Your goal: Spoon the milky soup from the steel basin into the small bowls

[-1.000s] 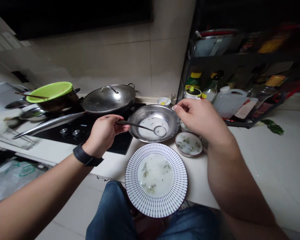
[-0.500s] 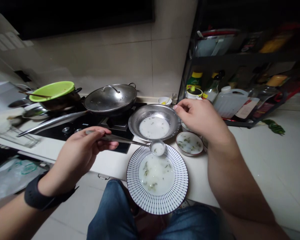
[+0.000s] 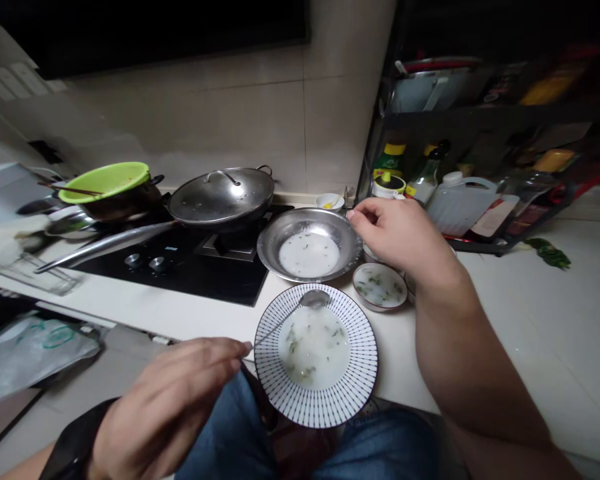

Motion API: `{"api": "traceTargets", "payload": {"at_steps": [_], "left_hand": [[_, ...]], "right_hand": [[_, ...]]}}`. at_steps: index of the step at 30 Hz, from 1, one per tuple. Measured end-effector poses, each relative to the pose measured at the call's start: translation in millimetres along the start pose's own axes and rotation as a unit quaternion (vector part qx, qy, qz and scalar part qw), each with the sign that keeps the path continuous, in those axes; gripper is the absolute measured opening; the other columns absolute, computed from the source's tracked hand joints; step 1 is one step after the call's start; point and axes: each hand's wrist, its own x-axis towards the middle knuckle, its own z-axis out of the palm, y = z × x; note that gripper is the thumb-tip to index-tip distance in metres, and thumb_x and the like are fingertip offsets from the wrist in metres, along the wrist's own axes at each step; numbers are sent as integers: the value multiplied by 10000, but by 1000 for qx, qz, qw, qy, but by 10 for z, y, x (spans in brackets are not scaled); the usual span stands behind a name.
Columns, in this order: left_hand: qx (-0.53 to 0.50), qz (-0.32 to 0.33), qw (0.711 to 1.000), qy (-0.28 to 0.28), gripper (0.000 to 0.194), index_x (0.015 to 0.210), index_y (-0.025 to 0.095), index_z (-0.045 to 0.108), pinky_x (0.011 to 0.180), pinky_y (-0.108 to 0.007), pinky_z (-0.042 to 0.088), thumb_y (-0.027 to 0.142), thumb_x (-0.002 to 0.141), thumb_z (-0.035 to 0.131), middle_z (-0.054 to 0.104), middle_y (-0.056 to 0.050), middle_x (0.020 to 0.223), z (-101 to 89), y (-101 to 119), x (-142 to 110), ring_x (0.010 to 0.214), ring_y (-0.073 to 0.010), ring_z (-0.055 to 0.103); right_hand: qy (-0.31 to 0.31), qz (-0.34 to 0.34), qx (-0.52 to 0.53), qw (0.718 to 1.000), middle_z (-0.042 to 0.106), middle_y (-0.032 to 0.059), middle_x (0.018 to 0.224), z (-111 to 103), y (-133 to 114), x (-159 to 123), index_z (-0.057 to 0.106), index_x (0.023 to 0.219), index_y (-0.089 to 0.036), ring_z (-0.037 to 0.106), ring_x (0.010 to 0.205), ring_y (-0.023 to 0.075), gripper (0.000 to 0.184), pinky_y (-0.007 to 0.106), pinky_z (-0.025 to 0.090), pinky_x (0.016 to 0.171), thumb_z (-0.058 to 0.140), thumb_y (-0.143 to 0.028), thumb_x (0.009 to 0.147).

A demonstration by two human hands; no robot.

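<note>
My left hand (image 3: 180, 393) is closed on the handle of a metal ladle (image 3: 316, 298). The ladle's bowl is over the far rim of a striped white plate (image 3: 270, 393), which holds pale liquid with green leaf bits. My right hand (image 3: 395, 230) pinches the right rim of a steel basin (image 3: 270, 250) behind the plate. More of the whitish liquid lies in the basin. Right of the plate stands a small bowl (image 3: 380, 309) with liquid and greens; another bowl is partly hidden behind my right hand.
A lidded wok (image 3: 220, 197) sits on the black hob (image 3: 190, 267), its long handle pointing left. Further left is a green plastic basin (image 3: 107, 180) on a dark pot. A rack (image 3: 500, 120) with bottles stands at the back right. A small white bowl (image 3: 330, 201) is by the wall.
My left hand has moved down and toward me, tipping the ladle so that its bowl, which held whitish liquid, is turned over the plate. My right hand stays on the basin's rim.
</note>
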Motion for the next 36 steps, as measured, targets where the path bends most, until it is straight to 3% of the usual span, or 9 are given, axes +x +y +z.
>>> {"api": "traceTargets", "payload": {"at_steps": [4, 7, 11, 14, 20, 24, 28, 32, 36], "left_hand": [[18, 65, 998, -19, 602, 1490, 206, 570, 1002, -435, 629, 15, 937, 433, 768, -138, 1275, 21, 14, -46, 1196, -274, 736], [16, 49, 999, -14, 624, 1490, 243, 569, 939, -385, 652, 24, 906, 545, 769, -125, 1277, 31, -89, 98, 1166, -267, 750], [0, -161, 971, 179, 311, 1229, 254, 718, 878, -312, 637, 141, 972, 585, 812, -74, 1125, 194, -420, 548, 993, -206, 789], [-34, -271, 929, 249, 208, 1060, 184, 731, 742, -271, 613, 302, 1012, 567, 811, -64, 890, 410, -775, 953, 822, -191, 789], [29, -312, 926, 209, 275, 1013, 151, 718, 730, -314, 564, 333, 990, 513, 782, -99, 853, 749, -1352, 1469, 778, -235, 761], [78, -308, 931, 179, 268, 1017, 154, 717, 867, -356, 554, 297, 977, 493, 786, -125, 928, 902, -1458, 1605, 895, -266, 755], [-1, -334, 922, 195, 252, 990, 165, 691, 789, -337, 571, 301, 978, 479, 765, -114, 864, 1055, -1492, 1682, 819, -254, 760], [-123, -410, 867, 253, 181, 924, 183, 655, 695, -317, 586, 264, 951, 494, 729, -74, 778, 1171, -1537, 1766, 702, -228, 753], [-287, -495, 752, 327, 99, 860, 188, 606, 690, -351, 622, 164, 877, 512, 664, -31, 692, 1233, -1556, 1845, 619, -216, 736]], "right_hand": [[-1, 1, 1, 1000, 765, 68, 797, -8, 10, -2, 794, 951, -218, 669, 730, 224, 297, 327, 422, 662, 550, -384, 984], [2, 0, 1, 1000, 765, 66, 796, -14, 13, -4, 794, 947, -219, 671, 737, 223, 291, 325, 419, 663, 550, -374, 985], [6, 1, 2, 1000, 767, 63, 799, -11, 9, -7, 789, 936, -221, 677, 750, 222, 274, 321, 425, 677, 558, -360, 984], [6, 1, 8, 1000, 776, 69, 827, -6, 6, -7, 785, 936, -218, 686, 767, 223, 263, 321, 440, 698, 560, -346, 983], [3, 9, 6, 1000, 762, 64, 794, -23, 3, -9, 776, 902, -220, 671, 737, 219, 265, 317, 417, 658, 563, -357, 981], [6, 7, 8, 1000, 755, 57, 775, -38, 1, -13, 778, 908, -223, 661, 723, 215, 270, 316, 404, 650, 556, -356, 984], [3, 3, 1, 1000, 748, 57, 756, -42, -2, -10, 780, 905, -224, 652, 710, 214, 277, 319, 400, 657, 558, -367, 990], [2, 2, 5, 1000, 759, 58, 783, -32, -3, -5, 782, 918, -226, 667, 740, 219, 268, 317, 415, 675, 558, -355, 988], [-2, 0, 8, 1000, 764, 62, 793, -15, -5, -2, 782, 918, -224, 679, 758, 222, 272, 317, 424, 677, 554, -355, 987]]}}
